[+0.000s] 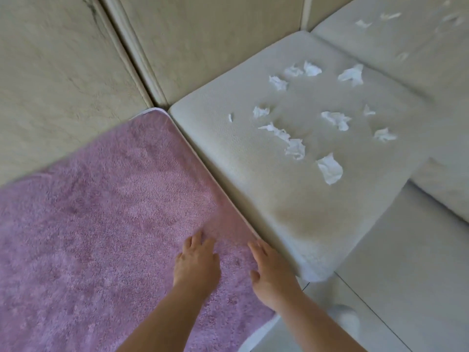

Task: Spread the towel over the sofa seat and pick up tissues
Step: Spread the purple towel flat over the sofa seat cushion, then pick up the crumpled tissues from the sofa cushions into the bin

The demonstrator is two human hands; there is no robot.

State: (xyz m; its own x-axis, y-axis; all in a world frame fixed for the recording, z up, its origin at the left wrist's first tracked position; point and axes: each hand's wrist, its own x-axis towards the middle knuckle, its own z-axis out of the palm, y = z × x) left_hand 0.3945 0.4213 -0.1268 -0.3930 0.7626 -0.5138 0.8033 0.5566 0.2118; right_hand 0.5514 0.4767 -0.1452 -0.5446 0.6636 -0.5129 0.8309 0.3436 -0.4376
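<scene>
A fluffy pink towel (101, 212) lies flat over the left sofa seat, reaching the backrest. My left hand (196, 262) rests palm down on the towel near its right edge, fingers straight. My right hand (270, 270) lies flat beside it, along the towel's right border at the seam between seats. Several crumpled white tissues (294, 146) are scattered on the neighbouring cream seat cushion (253, 199). More tissues (363, 23) lie on the far cushion at the upper right.
Cream backrest cushions (63, 85) rise behind both seats. A pale tiled floor (406, 288) shows at the lower right, beside the sofa's front edge. A white foot or sock (345, 318) is on the floor there.
</scene>
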